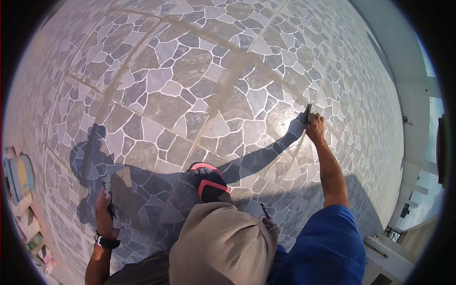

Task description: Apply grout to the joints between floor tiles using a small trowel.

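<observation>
At the lower left my left hand (103, 213), with a dark watch on its wrist, is closed around the handle of a flat rectangular trowel (124, 197). Its grey plate has pale smears at the edges. Out to the right, my right hand (315, 129) grips a small dark spreader (308, 113), its edge down at a joint between the tiles. The tiled floor (166, 107) has a grey stone pattern with white lines. Wet-looking grey grout (225, 85) lies in bands along several joints, one band running up to the spreader.
My foot in a black and red flip-flop (211, 183) rests on the tiles at centre. A folded striped cloth (20, 178) and other items lie along the far left. A pale wall (394, 61) bounds the right side. My shadow falls across the floor.
</observation>
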{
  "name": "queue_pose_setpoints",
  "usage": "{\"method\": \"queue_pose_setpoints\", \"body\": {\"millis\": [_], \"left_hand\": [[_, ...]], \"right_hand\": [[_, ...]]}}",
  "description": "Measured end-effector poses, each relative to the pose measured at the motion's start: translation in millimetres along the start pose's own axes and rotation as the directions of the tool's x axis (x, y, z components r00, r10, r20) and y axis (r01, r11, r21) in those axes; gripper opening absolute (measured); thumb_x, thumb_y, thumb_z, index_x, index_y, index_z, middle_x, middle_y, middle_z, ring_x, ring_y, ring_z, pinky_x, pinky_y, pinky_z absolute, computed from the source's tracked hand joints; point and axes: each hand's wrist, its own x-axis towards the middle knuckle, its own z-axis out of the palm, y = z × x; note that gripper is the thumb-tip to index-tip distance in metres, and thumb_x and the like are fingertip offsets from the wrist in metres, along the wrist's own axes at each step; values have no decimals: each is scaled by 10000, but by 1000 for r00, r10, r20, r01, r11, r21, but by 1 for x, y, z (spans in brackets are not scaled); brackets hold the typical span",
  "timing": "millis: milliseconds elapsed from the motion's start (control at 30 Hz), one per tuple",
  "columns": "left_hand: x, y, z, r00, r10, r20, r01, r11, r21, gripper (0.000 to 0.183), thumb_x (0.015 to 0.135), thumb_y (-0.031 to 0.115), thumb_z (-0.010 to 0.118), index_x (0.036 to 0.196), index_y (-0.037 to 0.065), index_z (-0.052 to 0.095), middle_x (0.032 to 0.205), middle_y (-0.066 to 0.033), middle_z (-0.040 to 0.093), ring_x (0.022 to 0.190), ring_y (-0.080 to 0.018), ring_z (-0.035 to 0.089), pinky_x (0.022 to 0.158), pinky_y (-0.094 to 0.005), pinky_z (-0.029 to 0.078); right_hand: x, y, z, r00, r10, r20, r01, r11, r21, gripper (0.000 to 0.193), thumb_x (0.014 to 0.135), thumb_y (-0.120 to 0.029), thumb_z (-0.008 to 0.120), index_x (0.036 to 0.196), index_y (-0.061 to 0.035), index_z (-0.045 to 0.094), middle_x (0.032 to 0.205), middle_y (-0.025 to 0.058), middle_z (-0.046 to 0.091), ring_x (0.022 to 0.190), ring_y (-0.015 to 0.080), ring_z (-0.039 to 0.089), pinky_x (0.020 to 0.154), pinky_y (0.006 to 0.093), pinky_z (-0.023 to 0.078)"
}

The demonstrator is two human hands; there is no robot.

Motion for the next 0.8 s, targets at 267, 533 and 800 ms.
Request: {"method": "queue_pose_setpoints", "body": {"millis": [267,533,800], "left_hand": [[6,-6,-9,992,77,-102,-59,984,168,548,937,229,436,1432,10,353,1239,-90,540,1075,-188,554,886,-322,463],[-1,-5,-19,985,170,-20,-163,967,196,497,927,235,431,1366,2,417,1164,-81,561,1000,-158,563,842,-307,468],[-8,9,-3,994,109,24,-110,991,81,476,908,216,429,1332,0,441,1118,-71,581,945,-145,572,834,-287,461]], "right_hand": [[39,70,-48,841,399,367,-520,783,341,331,797,-258,592,895,52,652,759,252,660,699,391,668,656,437,517],[91,0,-20,901,374,221,-419,881,220,354,791,-329,544,826,-7,688,806,253,668,818,398,669,759,444,520],[175,-136,-52,1000,11,-16,-6,966,259,388,821,-330,487,719,-1,666,582,191,624,570,319,654,607,403,512]]}}
